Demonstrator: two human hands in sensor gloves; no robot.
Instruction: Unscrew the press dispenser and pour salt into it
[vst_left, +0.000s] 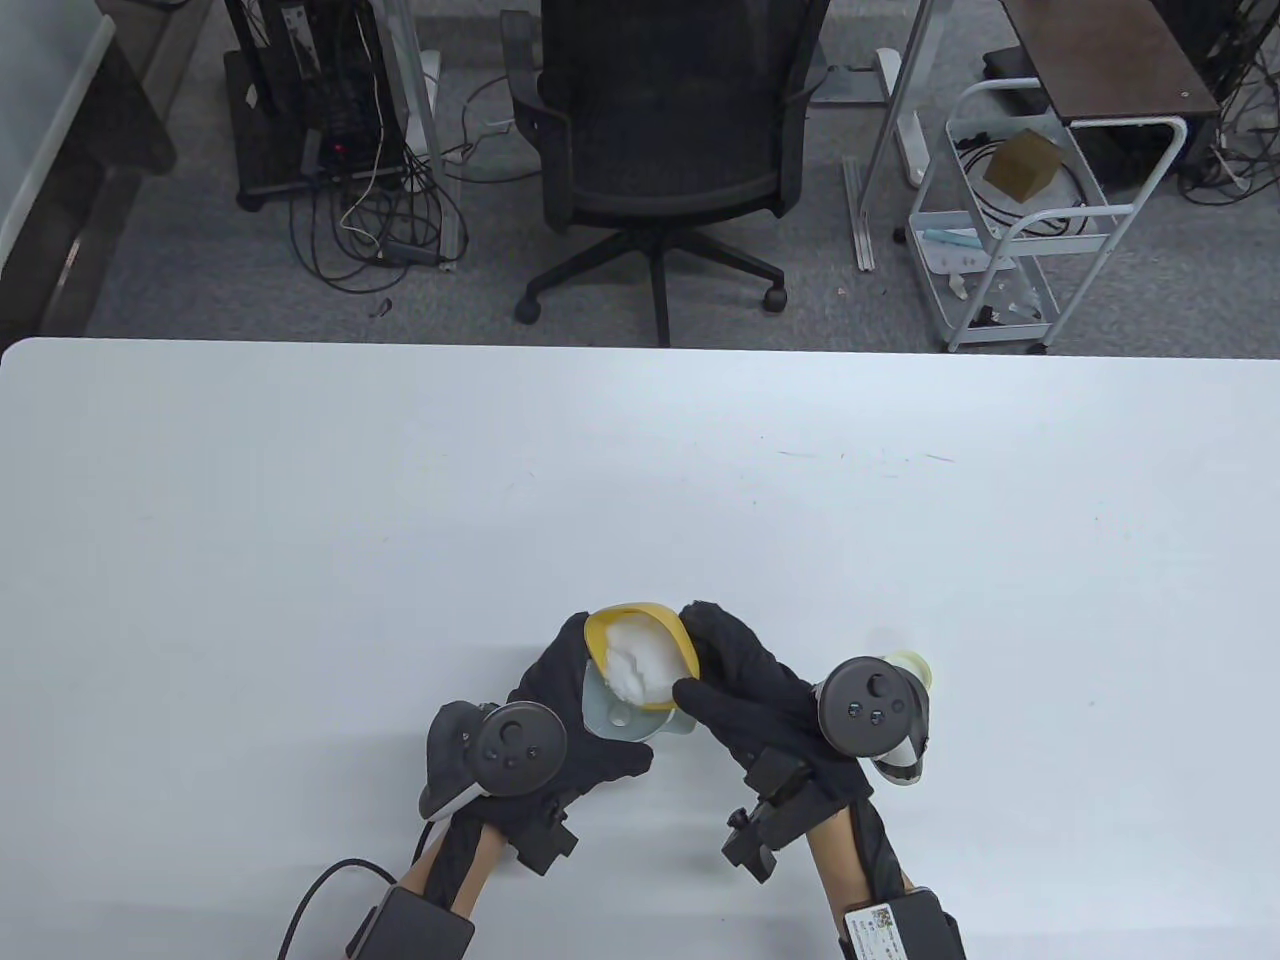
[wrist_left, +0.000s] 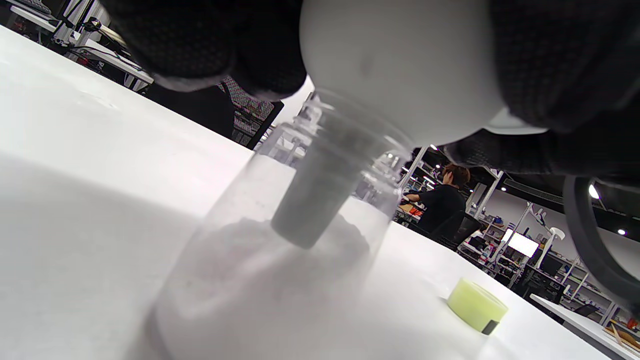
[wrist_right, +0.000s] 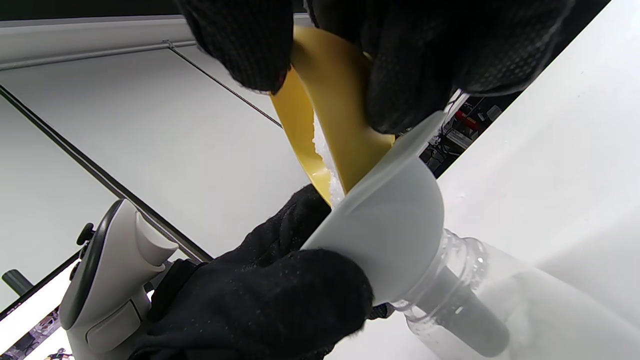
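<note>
Both hands work over the funnel (vst_left: 622, 712): right hand (vst_left: 745, 690) grips the tilted yellow bowl (vst_left: 640, 640) above it, left hand (vst_left: 560, 720) holds its rim.

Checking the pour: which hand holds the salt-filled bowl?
The right hand grips the yellow bowl of salt; the left hand steadies the grey funnel.

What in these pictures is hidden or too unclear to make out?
- Table view: the clear bottle is hidden under the funnel, the yellow bowl and both hands; the green cap is mostly hidden behind the right hand's tracker.
- Left wrist view: the bottle is blurred, so its salt level is unclear.
- Right wrist view: the bottle's base is cut off by the bottom edge.
- No view shows the pump mechanism.
</note>
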